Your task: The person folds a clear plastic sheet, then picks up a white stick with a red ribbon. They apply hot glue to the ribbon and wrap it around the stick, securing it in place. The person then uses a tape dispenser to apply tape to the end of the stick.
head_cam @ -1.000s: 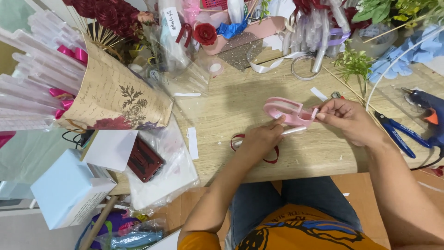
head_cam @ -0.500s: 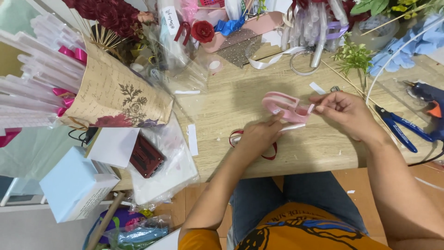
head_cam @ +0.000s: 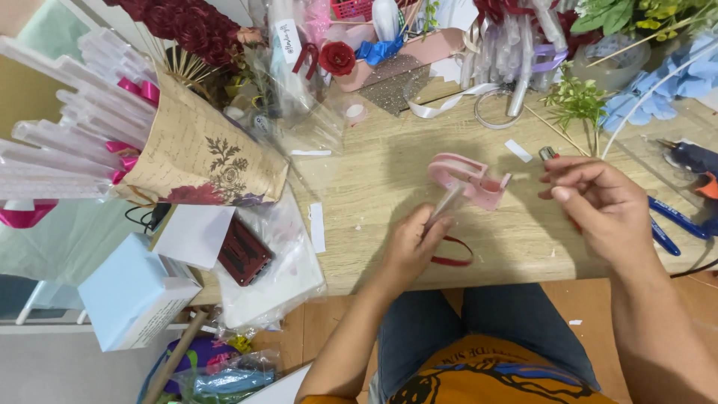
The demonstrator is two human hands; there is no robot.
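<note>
Looking down, I note my left hand [head_cam: 410, 247] pinched shut on the stem of a pink ribbon loop [head_cam: 465, 178] raised above the wooden table [head_cam: 389, 187]. A dark red ribbon [head_cam: 452, 258] lies beneath that hand. My right hand [head_cam: 598, 206], fingers loosely curled, half open, hovers beside the loop, touching nothing I can see. Blue pliers [head_cam: 673, 224] lie just beyond.

— How is the light looking?
— Bright and even, falling from above; the wooden table [head_cam: 374, 179] is showing only soft, faint shadows under the hands.
— Any glare?
— The clear plastic sleeves [head_cam: 52, 150] at the left are catching pale sheen.
— Sharpness?
— The right hand [head_cam: 598, 209] is smearing slightly with motion blur, and the edges are bending outward from the wide lens.
</note>
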